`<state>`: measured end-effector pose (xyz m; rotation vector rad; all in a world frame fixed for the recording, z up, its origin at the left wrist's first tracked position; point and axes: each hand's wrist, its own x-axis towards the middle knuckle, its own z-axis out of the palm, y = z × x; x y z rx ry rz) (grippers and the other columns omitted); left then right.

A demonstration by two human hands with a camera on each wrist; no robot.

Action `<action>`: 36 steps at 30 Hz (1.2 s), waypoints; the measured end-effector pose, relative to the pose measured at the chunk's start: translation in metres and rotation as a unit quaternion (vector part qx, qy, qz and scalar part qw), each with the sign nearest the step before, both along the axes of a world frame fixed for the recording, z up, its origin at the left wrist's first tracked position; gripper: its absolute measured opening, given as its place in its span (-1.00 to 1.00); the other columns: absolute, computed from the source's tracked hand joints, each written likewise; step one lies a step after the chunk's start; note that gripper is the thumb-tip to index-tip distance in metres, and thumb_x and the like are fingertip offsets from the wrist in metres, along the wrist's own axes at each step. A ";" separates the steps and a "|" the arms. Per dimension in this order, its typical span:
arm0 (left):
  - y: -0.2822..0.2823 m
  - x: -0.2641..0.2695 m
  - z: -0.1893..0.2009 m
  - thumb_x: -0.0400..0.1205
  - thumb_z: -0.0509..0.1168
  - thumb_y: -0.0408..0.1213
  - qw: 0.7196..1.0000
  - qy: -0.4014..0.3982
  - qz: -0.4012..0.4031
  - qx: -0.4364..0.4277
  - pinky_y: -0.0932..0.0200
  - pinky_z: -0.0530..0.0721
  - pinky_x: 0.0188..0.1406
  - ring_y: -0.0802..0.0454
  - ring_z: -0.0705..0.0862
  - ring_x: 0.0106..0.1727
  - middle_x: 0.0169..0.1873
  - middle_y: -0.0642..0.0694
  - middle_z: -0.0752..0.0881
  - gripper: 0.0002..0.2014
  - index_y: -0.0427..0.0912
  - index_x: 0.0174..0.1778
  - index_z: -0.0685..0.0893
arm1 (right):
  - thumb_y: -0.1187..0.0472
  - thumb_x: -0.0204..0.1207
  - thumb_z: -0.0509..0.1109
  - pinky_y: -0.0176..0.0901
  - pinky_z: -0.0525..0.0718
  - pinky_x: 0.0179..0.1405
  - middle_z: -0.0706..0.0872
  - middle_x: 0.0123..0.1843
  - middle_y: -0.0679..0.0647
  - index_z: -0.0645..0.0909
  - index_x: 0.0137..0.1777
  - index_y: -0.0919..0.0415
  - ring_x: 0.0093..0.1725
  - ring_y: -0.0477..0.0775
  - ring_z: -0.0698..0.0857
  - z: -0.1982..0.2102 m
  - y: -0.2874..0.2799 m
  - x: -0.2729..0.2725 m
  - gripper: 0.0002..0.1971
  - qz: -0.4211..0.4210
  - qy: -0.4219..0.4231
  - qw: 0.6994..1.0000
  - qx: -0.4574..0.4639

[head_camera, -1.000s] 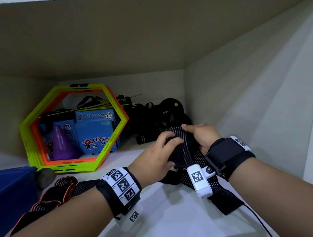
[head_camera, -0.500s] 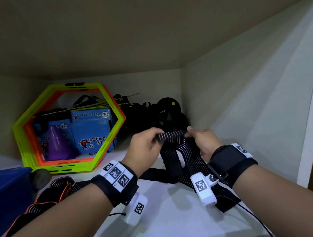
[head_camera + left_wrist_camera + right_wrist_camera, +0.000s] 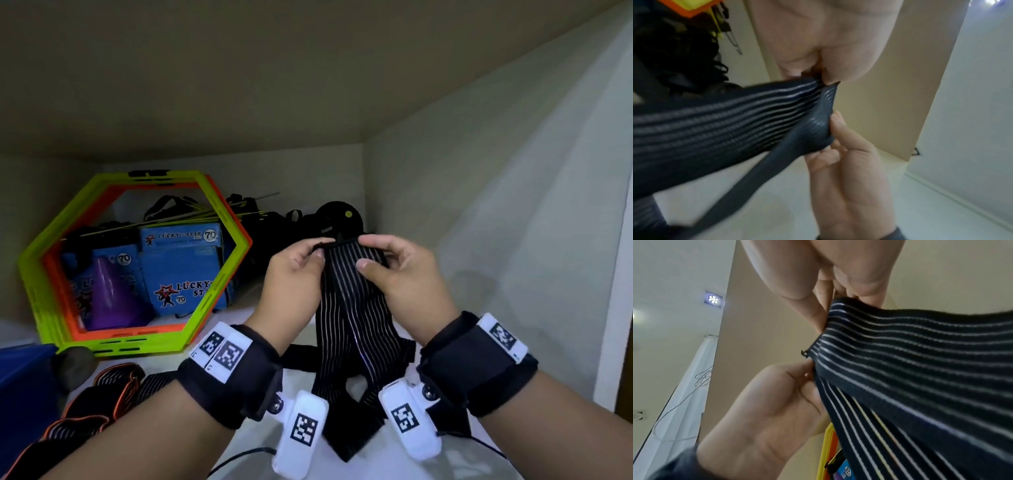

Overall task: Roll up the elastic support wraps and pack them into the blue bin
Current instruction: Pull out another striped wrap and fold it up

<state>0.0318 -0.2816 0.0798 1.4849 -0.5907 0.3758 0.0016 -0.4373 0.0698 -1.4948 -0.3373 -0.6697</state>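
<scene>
Cream-white shelf (image 3: 239, 442) and walls enclose the scene, seen from above the person's two forearms. Beyond and to the outside of the left hand (image 3: 294, 274), a lime-green and orange hexagonal ring frame (image 3: 137, 342) stands on edge, with blue "Lucky Star" boxes (image 3: 185, 274) and a purple cone (image 3: 109, 298) showing through it. Below that hand, at the lower left edge, sits a corner of the blue bin (image 3: 20, 383). Between the bin and the left forearm, black wraps edged in orange (image 3: 92, 404) lie loose on the shelf. Just past both hands rests a heap of dark gear (image 3: 337, 219), its make-up unclear.

Between the two hands, raised above the shelf, hangs a black elastic support wrap with thin white stripes (image 3: 352, 301); its tail drops to the shelf below the wrists. The left hand pinches one top corner between thumb and fingers. The right hand (image 3: 400, 270) pinches the opposite top corner, thumb on the near face. The top edge runs taut from one hand to the other. Each wrist wears a black band carrying white coded markers (image 3: 222, 353).
</scene>
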 end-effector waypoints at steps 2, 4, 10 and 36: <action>-0.005 -0.007 0.001 0.80 0.09 -0.49 0.997 0.052 -0.021 -0.059 0.03 0.78 -0.07 -0.06 0.81 -0.16 -0.17 -0.19 0.84 -0.67 -0.21 0.01 0.78 | 0.36 0.50 0.54 0.18 0.84 -0.03 0.87 -0.08 0.15 0.75 0.15 0.01 -0.11 0.21 0.86 -0.008 0.006 0.004 -0.70 -0.035 0.006 0.999 -0.015; -0.008 -0.009 0.001 0.81 0.09 -0.43 0.989 0.090 -0.037 -0.107 -0.03 0.74 -0.03 -0.15 0.77 -0.15 -0.18 -0.27 0.81 -0.69 -0.26 0.02 0.77 | 0.24 0.44 0.57 0.28 0.83 -0.11 0.85 -0.11 0.16 0.74 0.12 -0.08 -0.16 0.32 0.83 -0.013 0.012 0.007 -0.71 -0.071 0.007 0.997 -0.022; -0.012 -0.018 -0.002 0.76 0.25 -0.39 0.991 0.059 -0.024 -0.116 -0.27 0.72 0.27 -0.27 0.80 0.06 -0.01 -0.36 0.83 -0.81 -0.34 0.07 0.77 | 0.28 0.41 0.60 0.06 0.76 0.14 0.70 0.13 -0.05 0.71 0.02 -0.13 0.05 -0.02 0.77 -0.013 0.028 0.004 -0.70 -0.131 -0.049 0.989 -0.041; 0.027 -0.037 0.001 0.77 0.22 -0.28 0.998 0.026 0.030 -0.047 -0.04 0.62 -0.23 -0.04 0.60 -0.28 -0.28 -0.15 0.61 -0.89 0.01 0.02 0.42 | 0.45 0.54 0.47 0.27 0.75 0.16 0.77 0.11 0.08 0.56 0.22 0.06 0.10 0.05 0.78 -0.028 0.033 -0.014 -0.63 0.086 -0.044 0.995 -0.035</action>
